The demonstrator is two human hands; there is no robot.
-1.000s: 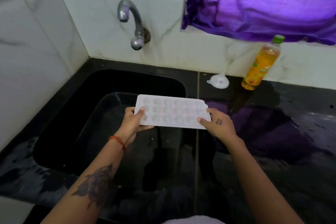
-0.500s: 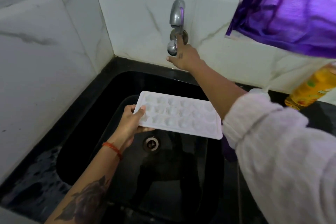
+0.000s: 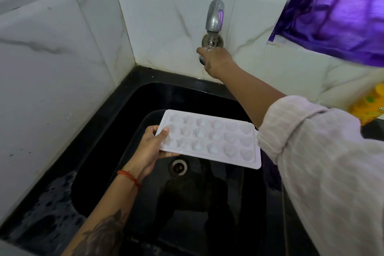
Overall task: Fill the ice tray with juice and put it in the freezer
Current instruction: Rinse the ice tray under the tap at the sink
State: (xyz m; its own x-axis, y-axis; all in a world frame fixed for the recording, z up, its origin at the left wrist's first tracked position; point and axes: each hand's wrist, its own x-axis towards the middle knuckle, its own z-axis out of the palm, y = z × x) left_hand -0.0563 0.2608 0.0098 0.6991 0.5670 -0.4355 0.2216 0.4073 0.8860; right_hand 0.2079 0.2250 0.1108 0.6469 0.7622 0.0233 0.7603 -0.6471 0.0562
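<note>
My left hand (image 3: 152, 147) grips the tray (image 3: 209, 139) by its left end, thumb on top and fingers underneath, holding it nearly level over the black sink (image 3: 128, 114), above the drain (image 3: 179, 167). Its moulded cups look dry and empty. My right hand (image 3: 216, 60) reaches to the wall and curls round the knob below the tap (image 3: 215, 17). The juice bottle (image 3: 368, 108) stands at the far right edge, partly behind my sleeve (image 3: 324, 162), under the purple curtain (image 3: 340, 10).

White marble-veined wall tiles (image 3: 62, 52) met at a corner above a black sink (image 3: 128, 110), a chrome tap (image 3: 215, 18) on the back wall beside purple curtain (image 3: 336, 12).
</note>
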